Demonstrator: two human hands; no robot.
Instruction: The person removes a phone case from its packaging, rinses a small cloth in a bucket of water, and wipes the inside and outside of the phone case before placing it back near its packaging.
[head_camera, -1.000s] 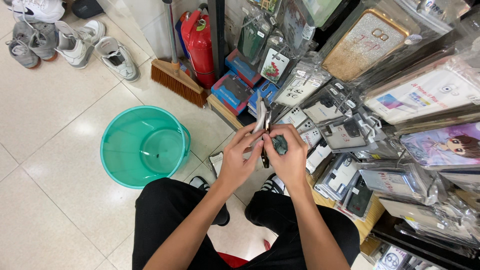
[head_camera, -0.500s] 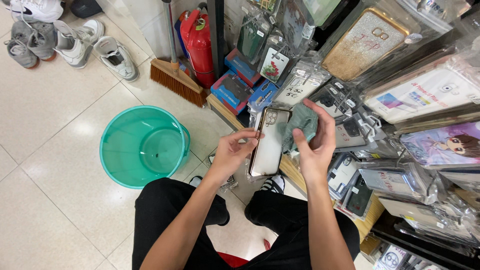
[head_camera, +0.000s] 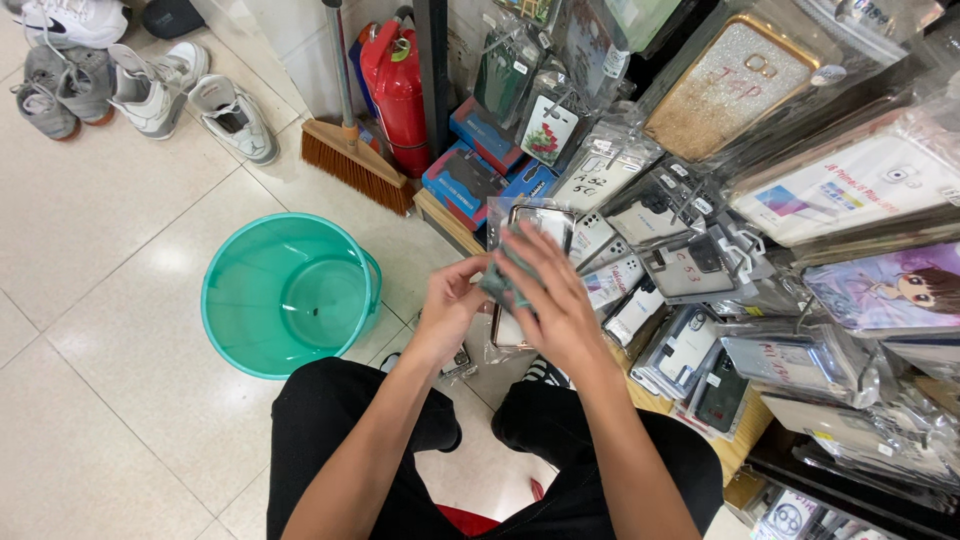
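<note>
left hand (head_camera: 447, 308): raised at mid-frame, fingers curled, tips pinched toward the right hand | right hand (head_camera: 553, 300): palm down, fingers spread and pressed flat, just beside the left | forearms: bare, converging upward from the lap | legs: black trousers, seated or crouched

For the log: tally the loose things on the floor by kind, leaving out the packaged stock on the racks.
Sneakers: 4
Teal bucket: 1
Broom: 1
Red fire extinguisher: 1
Total: 7
</note>
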